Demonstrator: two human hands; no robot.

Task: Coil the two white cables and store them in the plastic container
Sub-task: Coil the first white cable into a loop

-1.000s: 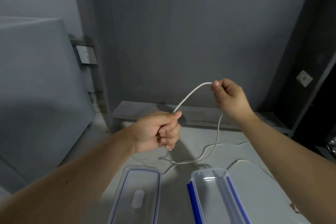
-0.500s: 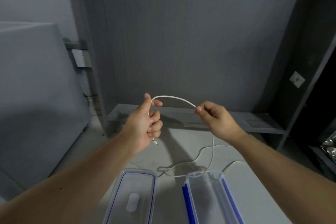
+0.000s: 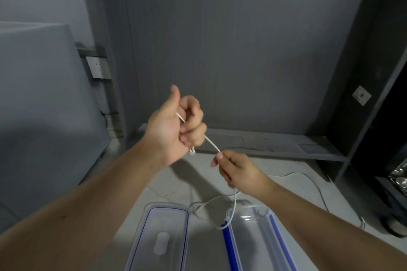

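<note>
My left hand [image 3: 176, 127] is raised and curled around one end of a white cable [image 3: 212, 144], whose plug pokes out below the fist. My right hand [image 3: 236, 170] pinches the same cable a short way along, lower and to the right. From there the cable hangs down over the near rim of the open clear plastic container [image 3: 259, 246] with blue clips, then trails across the grey table. A second white cable [image 3: 308, 179] lies on the table to the right, running toward the edge.
The container's clear lid [image 3: 163, 240] lies flat to the left of the container. A low grey shelf [image 3: 275, 142] runs along the back wall. A dark cabinet [image 3: 374, 72] stands at the right, and a large grey box [image 3: 44, 105] at the left.
My left hand has lifted and turned, wrapping cable around it. My right hand has dropped lower and closer to the left hand, so the span between them is short and straight.
</note>
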